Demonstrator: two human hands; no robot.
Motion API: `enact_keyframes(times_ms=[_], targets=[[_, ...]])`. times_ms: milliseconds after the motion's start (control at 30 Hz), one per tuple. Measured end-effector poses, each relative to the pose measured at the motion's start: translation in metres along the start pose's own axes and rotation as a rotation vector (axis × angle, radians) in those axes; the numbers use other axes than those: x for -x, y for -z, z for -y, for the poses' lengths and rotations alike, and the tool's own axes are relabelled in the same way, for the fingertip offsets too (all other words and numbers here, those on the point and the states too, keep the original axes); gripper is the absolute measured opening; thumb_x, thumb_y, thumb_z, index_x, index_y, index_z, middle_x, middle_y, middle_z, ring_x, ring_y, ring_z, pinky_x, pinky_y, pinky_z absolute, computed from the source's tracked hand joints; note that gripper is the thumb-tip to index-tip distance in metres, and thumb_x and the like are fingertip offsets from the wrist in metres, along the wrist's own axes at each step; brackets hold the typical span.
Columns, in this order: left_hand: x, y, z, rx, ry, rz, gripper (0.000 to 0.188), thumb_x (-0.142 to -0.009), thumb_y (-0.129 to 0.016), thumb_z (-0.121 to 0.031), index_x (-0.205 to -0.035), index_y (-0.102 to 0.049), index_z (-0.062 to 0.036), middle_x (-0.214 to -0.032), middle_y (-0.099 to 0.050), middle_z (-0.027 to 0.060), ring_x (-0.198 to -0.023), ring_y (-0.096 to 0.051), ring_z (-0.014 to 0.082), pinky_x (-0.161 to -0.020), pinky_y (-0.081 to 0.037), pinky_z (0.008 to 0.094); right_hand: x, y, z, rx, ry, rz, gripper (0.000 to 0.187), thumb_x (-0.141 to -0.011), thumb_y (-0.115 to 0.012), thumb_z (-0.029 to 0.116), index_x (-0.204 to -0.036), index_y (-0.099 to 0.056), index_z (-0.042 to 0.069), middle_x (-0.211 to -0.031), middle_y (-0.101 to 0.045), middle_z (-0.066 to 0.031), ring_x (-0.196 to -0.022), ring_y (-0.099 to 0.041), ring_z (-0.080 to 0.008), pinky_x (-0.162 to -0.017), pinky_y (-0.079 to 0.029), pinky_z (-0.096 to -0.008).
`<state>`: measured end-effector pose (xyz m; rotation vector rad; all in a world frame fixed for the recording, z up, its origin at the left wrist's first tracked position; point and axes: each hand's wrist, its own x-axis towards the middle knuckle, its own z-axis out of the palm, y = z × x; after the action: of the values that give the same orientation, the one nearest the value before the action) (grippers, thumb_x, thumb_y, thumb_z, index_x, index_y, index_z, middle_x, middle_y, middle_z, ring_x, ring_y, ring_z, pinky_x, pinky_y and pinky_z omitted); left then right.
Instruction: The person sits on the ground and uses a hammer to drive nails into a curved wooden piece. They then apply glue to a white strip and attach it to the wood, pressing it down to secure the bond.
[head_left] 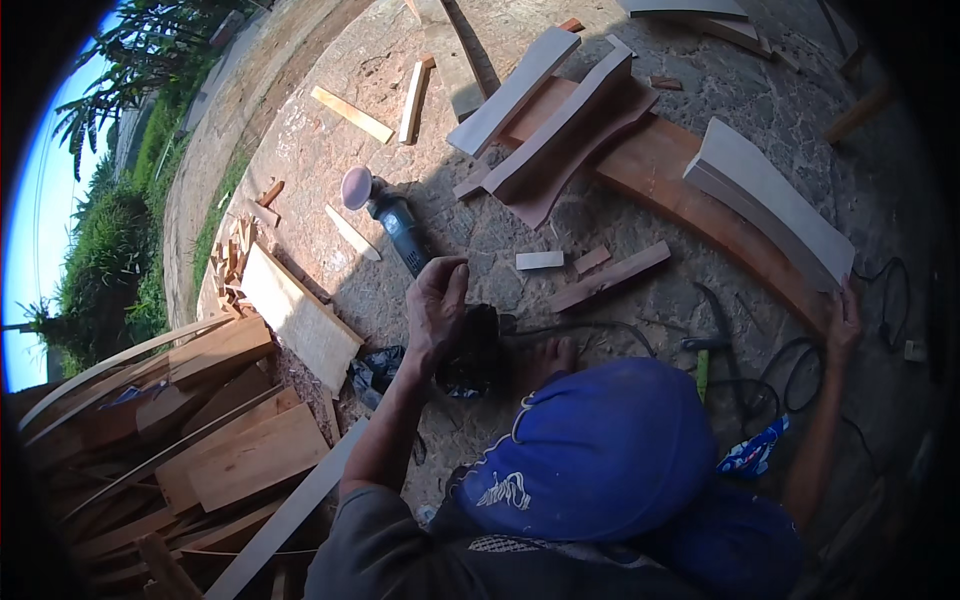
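Observation:
My left hand (437, 305) is closed around the rear end of a teal angle grinder (398, 230), whose round pale sanding disc (356, 188) points away to the upper left. On the far right, my right hand (845, 315) grips the near end of a curved pale wooden piece (765, 195). That piece lies on a long reddish-brown board (670, 180). Two more curved pieces, a flat pale one (520, 90) and a deeper one with a hollowed side (570, 130), rest across the board's far end.
Wood offcuts (610, 275) lie on the rough stone ground. A hammer (702, 365) with a green handle and dark looping cables (790, 375) are near my right arm. Stacked planks (260, 455) fill the lower left. My bare foot (555, 360) shows beyond my blue-clothed knee (610, 440).

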<state>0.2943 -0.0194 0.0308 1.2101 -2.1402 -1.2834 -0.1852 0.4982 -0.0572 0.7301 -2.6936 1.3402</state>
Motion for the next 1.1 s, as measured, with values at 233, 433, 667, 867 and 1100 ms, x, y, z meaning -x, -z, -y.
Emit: enact_keyframes(times_ms=[233,433,667,867,1100], targets=[[0.025,0.041,0.014,-0.793,-0.048,0.753,0.018,-0.085,-0.067,-0.014,-0.097,-0.069,-0.0004,-0.080,-0.068,0.0184,-0.079,-0.069,0.0379,-0.075,-0.054,0.0462,0.003,0.006,-0.002,0.130,0.069,-0.045,0.035,-0.103,-0.058,0.005,-0.138,-0.063,0.005,-0.131,-0.070,-0.0107,-0.114,-0.067,-0.0168,-0.095,-0.054,-0.0314],[0.046,0.015,0.044,-0.852,-0.122,0.540,0.021,-0.088,-0.067,-0.018,-0.104,-0.066,-0.0049,-0.092,-0.067,0.0252,-0.089,-0.065,0.0466,-0.076,-0.054,0.0540,0.002,-0.004,0.062,0.164,-0.085,-0.036,0.035,-0.096,-0.067,0.009,-0.131,-0.067,0.014,-0.099,-0.075,-0.0154,-0.086,-0.075,-0.0242,-0.074,-0.056,-0.0334],[0.017,0.010,0.052,-0.779,-0.094,0.595,0.013,-0.095,-0.063,-0.013,-0.105,-0.065,-0.0052,-0.084,-0.068,0.0155,-0.080,-0.068,0.0305,-0.068,-0.055,0.0424,0.006,-0.002,0.074,0.058,0.142,-0.125,0.032,-0.096,-0.065,0.004,-0.128,-0.068,0.005,-0.115,-0.074,-0.0156,-0.103,-0.074,-0.0260,-0.087,-0.059,-0.0343],[-0.014,0.014,0.005,-0.458,0.133,0.642,0.011,-0.097,-0.062,-0.011,-0.106,-0.064,-0.0051,-0.084,-0.067,0.0115,-0.080,-0.067,0.0240,-0.068,-0.054,0.0376,0.009,-0.008,0.066,0.045,0.118,-0.148,0.029,-0.095,-0.067,0.004,-0.124,-0.069,0.005,-0.116,-0.074,-0.0152,-0.106,-0.073,-0.0292,-0.087,-0.060,-0.0364],[-0.047,-0.008,-0.101,-0.083,0.130,0.785,0.009,-0.098,-0.061,-0.008,-0.106,-0.064,-0.0050,-0.083,-0.067,0.0068,-0.079,-0.067,0.0163,-0.067,-0.054,0.0320,0.007,-0.012,0.057,0.047,0.145,-0.186,0.032,-0.094,-0.068,0.007,-0.125,-0.069,0.011,-0.113,-0.074,-0.0162,-0.103,-0.073,-0.0320,-0.084,-0.061,-0.0392]])
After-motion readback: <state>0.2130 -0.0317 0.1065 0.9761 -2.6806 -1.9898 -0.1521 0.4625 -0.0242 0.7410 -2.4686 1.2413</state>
